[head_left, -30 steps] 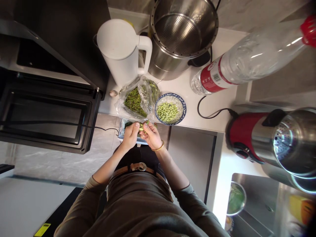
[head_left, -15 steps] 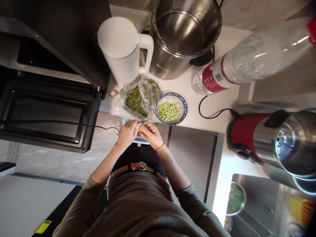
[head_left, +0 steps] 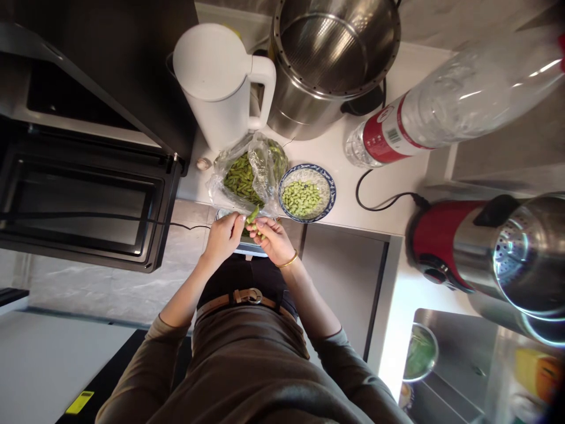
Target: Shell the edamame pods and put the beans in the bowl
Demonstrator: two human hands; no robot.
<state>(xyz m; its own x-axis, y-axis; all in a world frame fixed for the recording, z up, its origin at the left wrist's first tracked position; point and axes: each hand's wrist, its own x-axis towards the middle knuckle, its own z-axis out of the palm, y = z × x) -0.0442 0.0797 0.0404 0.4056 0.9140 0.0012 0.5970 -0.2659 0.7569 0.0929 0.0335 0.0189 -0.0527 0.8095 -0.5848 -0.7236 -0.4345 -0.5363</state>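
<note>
A green edamame pod point(head_left: 253, 214) sticks up between my two hands, over the counter's front edge. My left hand point(head_left: 225, 237) is closed, its thumb and forefinger at the pod's lower end. My right hand point(head_left: 273, 241) has its fingers curled around a few pale green edamame beans point(head_left: 261, 235), close beside the pod. Just beyond them lies an open clear plastic bag point(head_left: 217, 187) full of pods. To its right, a blue-rimmed bowl point(head_left: 329, 207) holds shelled beans. Below my hands is a light-coloured container point(head_left: 253, 249), mostly hidden by them.
Behind the bag stand a white lidded jug point(head_left: 212, 76) and a steel pot point(head_left: 304, 112). A large plastic bottle point(head_left: 384, 138) and a red and steel appliance point(head_left: 445, 241) are on the right. An open black oven door point(head_left: 83, 206) extends at left, with a cable crossing it.
My hands have drawn slightly apart. The pod now points upward from my left fingers, and beans show in my right fingers.
</note>
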